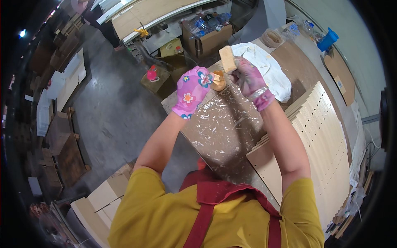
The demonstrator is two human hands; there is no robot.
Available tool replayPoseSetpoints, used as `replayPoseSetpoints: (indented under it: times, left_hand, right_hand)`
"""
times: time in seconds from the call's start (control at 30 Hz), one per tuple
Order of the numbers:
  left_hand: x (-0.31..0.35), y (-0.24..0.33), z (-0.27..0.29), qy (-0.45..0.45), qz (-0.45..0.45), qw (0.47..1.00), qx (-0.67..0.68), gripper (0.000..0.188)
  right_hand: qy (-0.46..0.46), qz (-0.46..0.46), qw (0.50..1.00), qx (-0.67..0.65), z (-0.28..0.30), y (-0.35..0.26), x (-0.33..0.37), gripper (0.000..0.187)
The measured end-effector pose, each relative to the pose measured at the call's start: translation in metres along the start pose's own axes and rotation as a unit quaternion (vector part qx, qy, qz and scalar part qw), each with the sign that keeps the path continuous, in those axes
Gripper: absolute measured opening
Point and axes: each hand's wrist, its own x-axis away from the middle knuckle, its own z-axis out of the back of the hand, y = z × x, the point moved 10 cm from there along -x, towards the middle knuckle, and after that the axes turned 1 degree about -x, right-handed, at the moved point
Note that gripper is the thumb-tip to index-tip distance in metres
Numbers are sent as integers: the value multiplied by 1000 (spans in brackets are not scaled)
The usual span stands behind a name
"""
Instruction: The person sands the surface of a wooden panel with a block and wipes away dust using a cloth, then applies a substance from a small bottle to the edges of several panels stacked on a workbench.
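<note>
Both my hands wear pink flowered gloves and reach over the far end of a brown, paint-flecked worktop (215, 128). My left hand (192, 91) is closed, its fingers against a small orange-brown cup (218, 86). Pale, lumpy stuff shows in the cup's mouth. Raised to the right of the cup, my right hand (250, 80) pinches a tan rectangular block (227, 59); whether it is wood or sponge I cannot tell. Smudges cover the right glove, and a silvery band wraps its cuff. A white cloth or bag (264, 68) lies just beyond this hand.
Fanned, drilled pale wood panels (314, 144) lie along the right side. Past the worktop stand an open carton of plastic bottles (211, 41) and yellowish jerrycans (157, 80). A blue cup (328, 39) sits far right. Another person (101, 20) stands far left, near stacked boards.
</note>
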Motion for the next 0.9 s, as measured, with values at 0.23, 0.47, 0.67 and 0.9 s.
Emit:
replayPoseSetpoints:
  times: [0.23,0.47,0.67,0.9]
  left_hand:
    - [-5,-5,-1,-27,30,999,-1,17]
    - [-14,17,11,-24,-53,995,-77,16]
    - [-16,30,12,-23,-104,990,-97,13]
    - [-16,19,4,-48,-111,988,-97,7]
  right_hand:
    - [-59,-78,983,-157,0,19,33,26]
    - [11,-86,984,-157,17,33,24,26]
    - [-117,-81,986,-82,4,40,18,25]
    - [-45,-71,995,-45,6,35,34,27]
